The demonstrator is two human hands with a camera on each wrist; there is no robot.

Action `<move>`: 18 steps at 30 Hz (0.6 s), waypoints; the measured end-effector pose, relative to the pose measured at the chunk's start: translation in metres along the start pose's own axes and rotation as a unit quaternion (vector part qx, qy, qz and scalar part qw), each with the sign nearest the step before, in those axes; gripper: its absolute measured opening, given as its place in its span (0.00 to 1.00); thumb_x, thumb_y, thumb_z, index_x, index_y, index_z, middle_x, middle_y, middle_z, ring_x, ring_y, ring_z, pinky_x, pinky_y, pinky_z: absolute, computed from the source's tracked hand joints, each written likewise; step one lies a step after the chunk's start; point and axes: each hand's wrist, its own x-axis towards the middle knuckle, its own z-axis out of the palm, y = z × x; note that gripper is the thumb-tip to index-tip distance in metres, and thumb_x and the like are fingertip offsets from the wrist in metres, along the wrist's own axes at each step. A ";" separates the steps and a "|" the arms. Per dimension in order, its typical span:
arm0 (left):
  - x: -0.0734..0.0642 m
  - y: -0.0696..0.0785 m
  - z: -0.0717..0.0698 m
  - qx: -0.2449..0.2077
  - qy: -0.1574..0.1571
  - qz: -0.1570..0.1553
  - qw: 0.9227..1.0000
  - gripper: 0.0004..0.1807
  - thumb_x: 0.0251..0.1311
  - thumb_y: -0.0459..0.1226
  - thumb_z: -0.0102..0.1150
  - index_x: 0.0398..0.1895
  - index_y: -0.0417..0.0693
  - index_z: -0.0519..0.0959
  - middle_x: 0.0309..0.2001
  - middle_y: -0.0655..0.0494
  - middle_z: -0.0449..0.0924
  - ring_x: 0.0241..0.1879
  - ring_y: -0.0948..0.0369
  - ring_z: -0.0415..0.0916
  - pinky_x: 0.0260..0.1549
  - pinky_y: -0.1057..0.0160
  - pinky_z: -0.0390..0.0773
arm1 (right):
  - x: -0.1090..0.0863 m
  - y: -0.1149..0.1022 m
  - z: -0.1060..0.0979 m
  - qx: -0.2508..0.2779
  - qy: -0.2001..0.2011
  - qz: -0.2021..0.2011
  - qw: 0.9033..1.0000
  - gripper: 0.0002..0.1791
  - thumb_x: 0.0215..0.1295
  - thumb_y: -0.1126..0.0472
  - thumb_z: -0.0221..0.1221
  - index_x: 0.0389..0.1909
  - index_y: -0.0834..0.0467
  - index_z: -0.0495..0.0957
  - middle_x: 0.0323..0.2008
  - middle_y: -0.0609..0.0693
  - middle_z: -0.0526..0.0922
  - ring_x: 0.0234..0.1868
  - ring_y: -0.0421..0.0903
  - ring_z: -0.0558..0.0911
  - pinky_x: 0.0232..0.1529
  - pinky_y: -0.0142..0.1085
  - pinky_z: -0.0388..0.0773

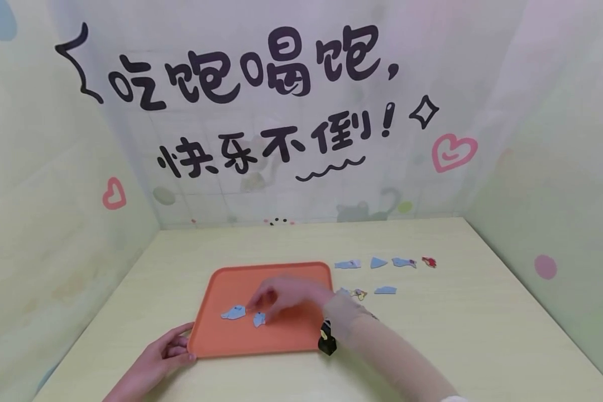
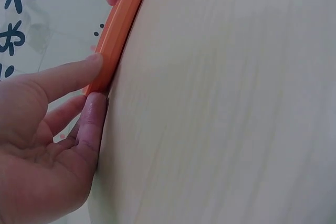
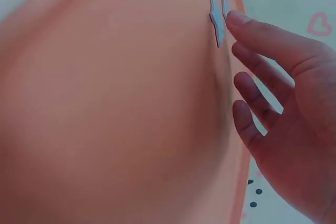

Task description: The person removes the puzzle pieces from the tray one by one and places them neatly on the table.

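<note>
Two light blue, irregularly cut flat pieces lie on an orange tray: a larger piece toward the left and a smaller piece beside it. Over the tray is my right hand, blurred in the head view, its fingertips close by both pieces. In the right wrist view, my right hand has loosely bent, spread fingers and nothing between them. My left hand holds the tray's near left corner, thumb and fingers on either side of it, as the left wrist view shows at the rim.
Right of the tray, several more cut pieces lie on the pale wooden table, among them a blue triangular piece and a red piece. A small black object stands at the tray's near right corner. Printed curtains enclose the table.
</note>
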 end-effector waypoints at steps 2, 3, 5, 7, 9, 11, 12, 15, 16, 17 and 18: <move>0.000 0.000 -0.001 0.002 -0.001 -0.003 1.000 0.43 0.59 0.36 0.67 0.74 0.33 0.58 0.49 0.45 0.76 0.39 0.73 0.75 0.41 0.73 0.78 | 0.004 0.000 0.003 -0.002 -0.014 0.005 1.000 0.21 0.59 0.56 0.70 0.55 0.45 0.82 0.52 0.34 0.81 0.50 0.34 0.76 0.52 0.24 0.72; 0.001 0.001 -0.001 0.003 -0.001 -0.006 1.000 0.43 0.59 0.36 0.67 0.74 0.33 0.58 0.49 0.45 0.76 0.39 0.73 0.75 0.41 0.73 0.78 | 0.006 0.000 0.004 -0.001 -0.023 0.008 1.000 0.21 0.59 0.56 0.70 0.55 0.45 0.82 0.52 0.35 0.80 0.50 0.34 0.75 0.53 0.24 0.72; 0.001 0.001 -0.001 0.008 0.002 -0.014 1.000 0.42 0.59 0.36 0.67 0.74 0.34 0.58 0.49 0.45 0.76 0.39 0.72 0.75 0.41 0.73 0.78 | 0.008 -0.001 0.006 -0.006 -0.034 0.013 0.999 0.21 0.59 0.57 0.69 0.55 0.46 0.82 0.52 0.38 0.78 0.50 0.34 0.74 0.53 0.23 0.71; 0.001 0.003 0.000 0.009 0.008 -0.020 1.000 0.42 0.59 0.35 0.67 0.74 0.34 0.58 0.49 0.46 0.76 0.39 0.72 0.75 0.41 0.73 0.78 | 0.009 -0.003 0.007 -0.003 -0.037 0.016 0.999 0.21 0.59 0.59 0.69 0.55 0.47 0.83 0.51 0.40 0.77 0.49 0.35 0.73 0.53 0.23 0.71; 0.001 0.004 0.000 0.007 0.013 -0.025 1.000 0.42 0.59 0.34 0.67 0.74 0.35 0.58 0.49 0.46 0.75 0.39 0.71 0.75 0.41 0.73 0.78 | 0.009 -0.005 0.007 0.005 -0.039 0.021 0.999 0.21 0.59 0.61 0.69 0.55 0.48 0.83 0.52 0.41 0.76 0.50 0.36 0.73 0.53 0.23 0.71; 0.001 0.004 0.001 0.004 0.016 -0.028 0.999 0.42 0.59 0.34 0.67 0.74 0.36 0.59 0.49 0.46 0.75 0.39 0.71 0.75 0.41 0.73 0.78 | 0.009 -0.006 0.008 0.007 -0.036 0.021 0.999 0.20 0.59 0.62 0.69 0.53 0.49 0.83 0.51 0.41 0.76 0.49 0.36 0.74 0.52 0.23 0.71; 0.000 0.004 0.001 0.004 0.016 -0.027 0.999 0.42 0.58 0.34 0.67 0.74 0.36 0.58 0.49 0.46 0.75 0.39 0.71 0.75 0.41 0.73 0.78 | 0.008 -0.006 0.008 0.005 -0.036 0.019 0.999 0.19 0.60 0.62 0.69 0.53 0.49 0.83 0.51 0.41 0.76 0.49 0.37 0.74 0.51 0.23 0.72; 0.000 0.004 0.001 0.002 0.013 -0.024 1.000 0.42 0.58 0.34 0.67 0.74 0.36 0.58 0.49 0.45 0.75 0.39 0.71 0.75 0.41 0.73 0.78 | 0.007 -0.007 0.009 -0.015 -0.033 0.009 0.999 0.17 0.60 0.61 0.68 0.51 0.50 0.84 0.49 0.41 0.78 0.47 0.36 0.74 0.49 0.22 0.72; -0.001 0.003 0.000 0.003 0.012 -0.021 1.000 0.42 0.58 0.34 0.67 0.74 0.36 0.58 0.49 0.45 0.75 0.39 0.71 0.75 0.41 0.73 0.78 | 0.007 -0.007 0.010 -0.024 -0.031 0.005 0.999 0.16 0.60 0.60 0.68 0.50 0.50 0.84 0.49 0.41 0.78 0.46 0.36 0.74 0.48 0.22 0.72; -0.001 0.003 0.000 0.002 0.009 -0.019 1.000 0.42 0.59 0.34 0.67 0.74 0.36 0.58 0.49 0.45 0.75 0.39 0.72 0.75 0.41 0.73 0.78 | 0.007 -0.007 0.010 -0.030 -0.030 0.003 0.999 0.15 0.60 0.60 0.68 0.49 0.49 0.84 0.48 0.40 0.78 0.45 0.35 0.74 0.48 0.22 0.72; -0.001 0.003 0.000 0.002 0.007 -0.016 1.000 0.42 0.59 0.34 0.67 0.74 0.35 0.58 0.50 0.44 0.75 0.39 0.72 0.75 0.41 0.73 0.78 | 0.007 -0.007 0.010 -0.033 -0.029 0.002 0.999 0.15 0.60 0.60 0.68 0.49 0.49 0.84 0.48 0.40 0.78 0.45 0.35 0.74 0.48 0.21 0.72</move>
